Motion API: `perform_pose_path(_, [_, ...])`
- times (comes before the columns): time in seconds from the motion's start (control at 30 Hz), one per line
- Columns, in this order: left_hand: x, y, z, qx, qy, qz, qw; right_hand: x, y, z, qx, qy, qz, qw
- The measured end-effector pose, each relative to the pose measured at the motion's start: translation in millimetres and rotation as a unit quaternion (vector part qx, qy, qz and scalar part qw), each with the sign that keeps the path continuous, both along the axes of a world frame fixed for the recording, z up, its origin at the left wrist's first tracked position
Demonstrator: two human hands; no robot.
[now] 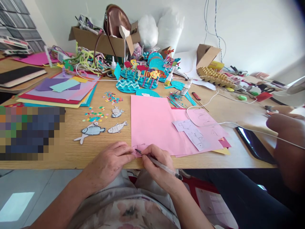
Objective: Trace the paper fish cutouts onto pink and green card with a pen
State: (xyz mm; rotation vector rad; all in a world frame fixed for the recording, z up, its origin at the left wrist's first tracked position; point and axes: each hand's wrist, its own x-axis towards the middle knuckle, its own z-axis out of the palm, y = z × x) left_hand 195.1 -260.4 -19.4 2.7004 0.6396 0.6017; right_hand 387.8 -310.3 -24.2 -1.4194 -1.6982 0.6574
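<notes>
Pink is the large sheet (pixel 151 122) that I see at the near edge of the tabletop (pixel 102 162), its long axis going away from the person. Over its near left corner, the right hand's (pixel 156 162) fingers hold a clear pen (pixel 164 167) in a narrow grip. The pen points forward and to the left, its tip at a drawn outline, its dark end towards the right wrist. The left hand (pixel 113 156) has its fingers close together at this corner; whether they pinch the edge, I cannot tell. Fish cutouts (pixel 93 130) lie to the left; on the right, a white cable (pixel 187 115) crosses other pink papers (pixel 209 119).
</notes>
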Motion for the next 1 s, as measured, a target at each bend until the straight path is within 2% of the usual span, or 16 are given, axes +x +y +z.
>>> perform_pose_path(1.0, [0.1, 0.8, -1.2, -0.003, -0.003, -0.004, 1.000, 0.6, -0.6, -0.4, 0.002, 0.012, 0.005, 1.000])
